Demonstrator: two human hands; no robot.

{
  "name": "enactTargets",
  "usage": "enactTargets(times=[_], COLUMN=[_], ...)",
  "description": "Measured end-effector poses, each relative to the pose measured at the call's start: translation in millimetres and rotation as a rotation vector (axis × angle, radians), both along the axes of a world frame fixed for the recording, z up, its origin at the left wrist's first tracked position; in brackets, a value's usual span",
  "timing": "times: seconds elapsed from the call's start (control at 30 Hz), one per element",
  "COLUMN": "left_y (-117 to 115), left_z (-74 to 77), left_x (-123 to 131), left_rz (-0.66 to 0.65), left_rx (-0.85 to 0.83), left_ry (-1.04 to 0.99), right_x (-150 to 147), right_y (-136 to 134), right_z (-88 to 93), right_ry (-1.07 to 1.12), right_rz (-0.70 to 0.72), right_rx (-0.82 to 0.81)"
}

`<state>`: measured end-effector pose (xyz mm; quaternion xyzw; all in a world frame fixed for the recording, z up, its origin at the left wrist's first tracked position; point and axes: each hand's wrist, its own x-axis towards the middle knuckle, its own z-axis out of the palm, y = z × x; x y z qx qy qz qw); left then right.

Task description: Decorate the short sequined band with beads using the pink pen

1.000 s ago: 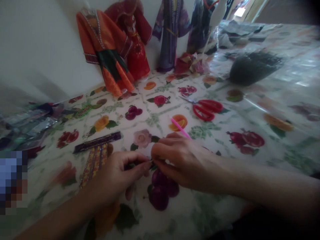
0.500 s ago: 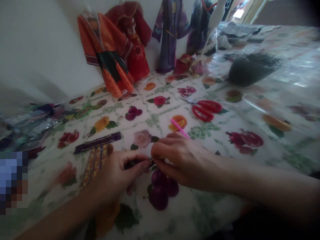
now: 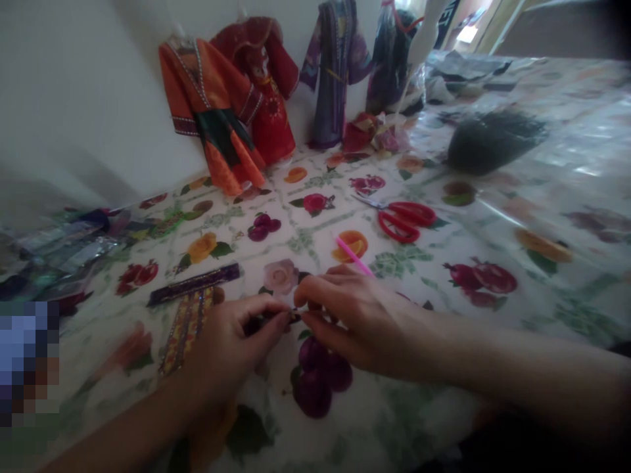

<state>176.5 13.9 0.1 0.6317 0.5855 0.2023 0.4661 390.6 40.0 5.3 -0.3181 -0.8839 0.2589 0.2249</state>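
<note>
My left hand (image 3: 231, 345) and my right hand (image 3: 355, 315) meet fingertip to fingertip low over the fruit-print tablecloth (image 3: 493, 223). Both pinch a small dark item between thumb and fingers; it is too small to name. A thin pink stick (image 3: 352, 256) pokes out behind my right hand, and I cannot tell whether that hand holds it. Patterned ribbon strips (image 3: 190, 299), purple and orange-gold, lie just left of my left hand.
Red-handled scissors (image 3: 404, 218) lie beyond my right hand. Doll dresses, orange (image 3: 211, 112), red (image 3: 269, 92) and purple (image 3: 335, 72), stand against the white wall. A dark bristly bundle (image 3: 493, 139) sits at the right. Shiny wrappers (image 3: 59, 243) pile at the left edge.
Both hands stay pinched together; the view has shifted slightly downward, and the fingers have worked a little closer on the small item.
</note>
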Motion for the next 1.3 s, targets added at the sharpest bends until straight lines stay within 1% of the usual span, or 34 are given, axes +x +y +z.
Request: enactTargets(times=[0.2, 0.4, 0.47, 0.67, 0.8, 0.87, 0.93, 0.97, 1.03, 1.07, 1.1, 1.17, 1.2, 1.27, 1.3], left_y=[-1, -1, 0, 7, 13, 16, 17, 17, 16, 15, 15, 13, 13, 12, 12], left_z=[-0.5, -5.8, -6.2, -6.3, -12.3, -16.0, -18.7, -19.3, -18.9, -18.0, -16.7, -14.3, -13.5, -13.1, -13.4], left_x=[5, 4, 4, 0, -6, -8, -9, -8, -7, -7, -7, -6, -7, -8, -8], left_rz=[-0.02, -0.053, -0.058, -0.039, -0.052, -0.046, -0.046, -0.038, -0.014, 0.002, 0.019, 0.04, 0.046, 0.056, 0.053], left_rx=[0.131, 0.328, 0.378, 0.401, 0.449, 0.473, 0.479, 0.484, 0.495, 0.499, 0.493, 0.448, 0.419, 0.376, 0.366], left_ry=[0.072, 0.159, 0.171, 0.133, 0.178, 0.185, 0.186, 0.186, 0.192, 0.194, 0.19, 0.158, 0.135, 0.09, 0.074], right_x=[-2, -8, -9, -13, -16, -17, -13, -9, 5, 15, 27, 55, 69, 96, 106], right_y=[-1, -3, -5, -13, -12, -10, -5, -1, 12, 21, 31, 52, 62, 78, 83], right_z=[-3.6, -2.1, -1.1, -5.9, -12.3, -11.9, -6.6, -1.8, 10.7, 17.3, 23.1, 28.8, 27.7, 18.4, 11.6], right_ry=[0.04, -0.02, -0.026, 0.014, -0.014, -0.017, 0.006, 0.022, 0.05, 0.008, -0.041, -0.237, -0.345, -0.621, -0.658], right_rz=[-0.011, -0.098, -0.104, 0.002, 0.057, 0.088, 0.088, 0.063, -0.071, -0.199, -0.358, -0.567, -0.614, -0.631, -0.639], right_rx=[0.056, 0.253, 0.268, 0.22, 0.187, 0.218, 0.299, 0.338, 0.405, 0.381, 0.401, 0.379, 0.357, 0.25, 0.213])
